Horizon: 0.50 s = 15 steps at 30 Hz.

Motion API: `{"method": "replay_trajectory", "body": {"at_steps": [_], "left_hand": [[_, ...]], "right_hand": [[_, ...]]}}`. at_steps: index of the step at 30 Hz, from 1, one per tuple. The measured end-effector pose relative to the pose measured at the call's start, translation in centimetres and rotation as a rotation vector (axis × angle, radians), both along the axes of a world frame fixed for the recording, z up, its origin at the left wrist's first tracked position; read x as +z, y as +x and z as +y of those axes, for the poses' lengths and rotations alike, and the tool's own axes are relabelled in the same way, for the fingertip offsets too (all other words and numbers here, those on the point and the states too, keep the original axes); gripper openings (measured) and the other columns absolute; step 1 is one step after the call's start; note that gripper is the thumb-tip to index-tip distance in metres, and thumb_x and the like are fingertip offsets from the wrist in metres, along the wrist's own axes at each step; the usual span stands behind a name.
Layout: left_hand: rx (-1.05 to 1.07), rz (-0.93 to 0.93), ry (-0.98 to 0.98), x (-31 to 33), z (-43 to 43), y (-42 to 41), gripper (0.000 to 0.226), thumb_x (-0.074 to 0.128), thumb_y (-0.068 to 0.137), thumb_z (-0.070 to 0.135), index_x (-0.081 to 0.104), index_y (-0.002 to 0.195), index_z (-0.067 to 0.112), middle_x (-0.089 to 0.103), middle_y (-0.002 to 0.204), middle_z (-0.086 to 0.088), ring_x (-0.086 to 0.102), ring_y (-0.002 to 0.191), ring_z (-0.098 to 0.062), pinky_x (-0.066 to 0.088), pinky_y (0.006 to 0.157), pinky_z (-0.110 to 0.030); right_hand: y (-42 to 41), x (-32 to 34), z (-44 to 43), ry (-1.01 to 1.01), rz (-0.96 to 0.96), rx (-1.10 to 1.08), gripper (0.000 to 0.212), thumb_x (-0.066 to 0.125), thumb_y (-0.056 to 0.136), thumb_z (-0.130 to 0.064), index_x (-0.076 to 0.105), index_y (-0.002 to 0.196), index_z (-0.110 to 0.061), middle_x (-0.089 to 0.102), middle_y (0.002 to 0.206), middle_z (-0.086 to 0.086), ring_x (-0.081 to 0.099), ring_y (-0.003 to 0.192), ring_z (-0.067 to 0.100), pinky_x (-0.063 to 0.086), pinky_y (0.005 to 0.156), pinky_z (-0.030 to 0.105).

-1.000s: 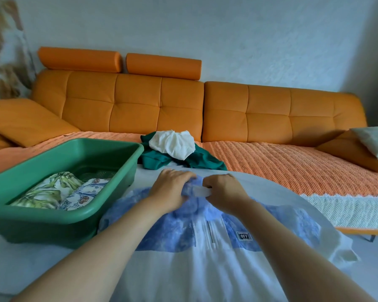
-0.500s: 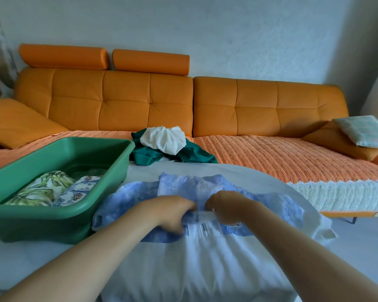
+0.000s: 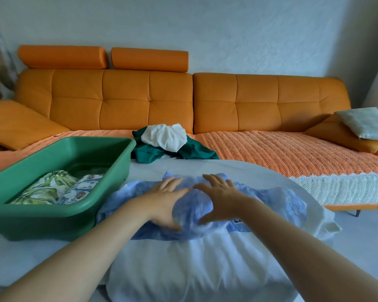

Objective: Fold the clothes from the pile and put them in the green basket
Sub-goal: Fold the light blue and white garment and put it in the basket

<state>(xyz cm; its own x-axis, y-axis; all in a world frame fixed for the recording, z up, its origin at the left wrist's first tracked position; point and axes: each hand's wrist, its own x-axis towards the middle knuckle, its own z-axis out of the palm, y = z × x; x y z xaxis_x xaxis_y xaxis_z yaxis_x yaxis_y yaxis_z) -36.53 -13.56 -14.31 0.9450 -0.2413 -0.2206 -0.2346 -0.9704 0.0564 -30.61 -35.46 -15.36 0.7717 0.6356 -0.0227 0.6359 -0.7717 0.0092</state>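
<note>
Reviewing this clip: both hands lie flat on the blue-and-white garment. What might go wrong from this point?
1. The left hand and right hand press a bunched, puffy part of the blue-and-white garment; creases may get folded in.
2. The garment's right side lies close to the surface's edge and might slide off.
3. The green basket sits right beside the garment's left edge, so a sideways fold could catch on it.

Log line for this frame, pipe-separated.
left hand: flat on blue-white shirt | right hand: flat on shirt | green basket: two folded items | pile: on sofa
</note>
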Motion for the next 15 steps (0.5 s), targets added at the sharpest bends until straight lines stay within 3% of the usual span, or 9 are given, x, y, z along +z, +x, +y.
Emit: {"method": "replay_trajectory", "body": {"at_steps": [2, 4, 7, 9, 11, 12, 14, 15], "left_hand": [[0.048, 0.177, 0.058, -0.5, 0.2, -0.3, 0.125, 0.074, 0.069, 0.064, -0.015, 0.154, 0.045, -0.03, 0.161, 0.006, -0.023, 0.151, -0.018, 0.005, 0.124, -0.044], [0.065, 0.256, 0.106, -0.5, 0.0, -0.5, 0.126, 0.073, 0.06, 0.073, -0.011, 0.152, 0.052, -0.016, 0.166, 0.005, -0.005, 0.154, -0.022, 0.014, 0.123, -0.048], [0.074, 0.283, 0.119, 0.4, -0.9, -0.6, 0.113, 0.058, 0.049, 0.092, 0.023, 0.149, 0.054, 0.021, 0.162, 0.006, 0.025, 0.148, -0.024, 0.029, 0.116, -0.047], [0.107, 0.194, -0.021, 0.9, -1.2, -0.4, 0.082, 0.045, 0.064, 0.095, 0.058, 0.125, 0.042, 0.053, 0.139, 0.005, 0.05, 0.127, -0.02, 0.042, 0.102, -0.04], [0.142, 0.0, -0.239, 1.0, -1.1, 0.3, 0.05, 0.044, 0.09, 0.072, 0.064, 0.095, 0.027, 0.064, 0.105, 0.005, 0.059, 0.101, -0.018, 0.047, 0.082, -0.035], [0.135, -0.113, -0.297, 0.8, -0.9, 0.8, 0.038, 0.044, 0.099, 0.056, 0.064, 0.094, 0.023, 0.061, 0.1, 0.006, 0.059, 0.099, -0.019, 0.047, 0.081, -0.035], [0.124, -0.28, -0.333, -0.1, -0.5, 2.1, 0.022, 0.044, 0.104, 0.032, 0.063, 0.108, 0.022, 0.054, 0.109, 0.006, 0.054, 0.112, -0.02, 0.045, 0.091, -0.036], [0.136, -0.297, -0.312, -0.6, -0.3, 2.6, 0.02, 0.044, 0.103, 0.024, 0.059, 0.117, 0.023, 0.051, 0.118, 0.004, 0.048, 0.118, -0.02, 0.044, 0.095, -0.037]], "right_hand": [[0.2, -0.4, -0.4, -0.091, 0.21, -0.061, 0.122, 0.075, 0.062, -0.075, 0.003, 0.156, -0.046, -0.01, 0.167, 0.0, -0.012, 0.154, 0.024, 0.008, 0.12, 0.063], [0.5, -0.4, -0.7, -0.189, 0.301, -0.115, 0.131, 0.077, 0.058, -0.075, -0.008, 0.154, -0.048, -0.018, 0.166, -0.004, -0.021, 0.152, 0.023, 0.016, 0.117, 0.067], [1.0, 0.1, -0.6, -0.311, 0.367, -0.154, 0.138, 0.081, 0.052, -0.074, -0.013, 0.151, -0.053, -0.018, 0.166, -0.006, -0.019, 0.152, 0.026, 0.019, 0.116, 0.068], [1.1, 0.8, -0.3, -0.371, 0.433, -0.155, 0.138, 0.081, 0.049, -0.076, -0.007, 0.152, -0.055, -0.012, 0.167, -0.006, -0.006, 0.155, 0.027, 0.018, 0.119, 0.062], [1.2, 1.9, 0.1, -0.325, 0.495, -0.16, 0.117, 0.075, 0.061, -0.076, 0.012, 0.156, -0.048, 0.009, 0.167, -0.008, 0.016, 0.153, 0.026, 0.02, 0.121, 0.053], [1.5, 2.4, 0.3, -0.232, 0.517, -0.175, 0.096, 0.069, 0.074, -0.073, 0.027, 0.155, -0.042, 0.024, 0.164, -0.006, 0.027, 0.149, 0.025, 0.023, 0.121, 0.049], [2.6, 2.8, 0.6, 0.061, 0.476, -0.23, 0.052, 0.055, 0.095, -0.054, 0.056, 0.139, -0.028, 0.049, 0.149, 0.001, 0.047, 0.133, 0.024, 0.034, 0.114, 0.042], [3.3, 2.6, 0.6, 0.17, 0.388, -0.255, 0.039, 0.05, 0.099, -0.042, 0.062, 0.132, -0.025, 0.055, 0.141, 0.003, 0.053, 0.124, 0.024, 0.041, 0.107, 0.038]]}}
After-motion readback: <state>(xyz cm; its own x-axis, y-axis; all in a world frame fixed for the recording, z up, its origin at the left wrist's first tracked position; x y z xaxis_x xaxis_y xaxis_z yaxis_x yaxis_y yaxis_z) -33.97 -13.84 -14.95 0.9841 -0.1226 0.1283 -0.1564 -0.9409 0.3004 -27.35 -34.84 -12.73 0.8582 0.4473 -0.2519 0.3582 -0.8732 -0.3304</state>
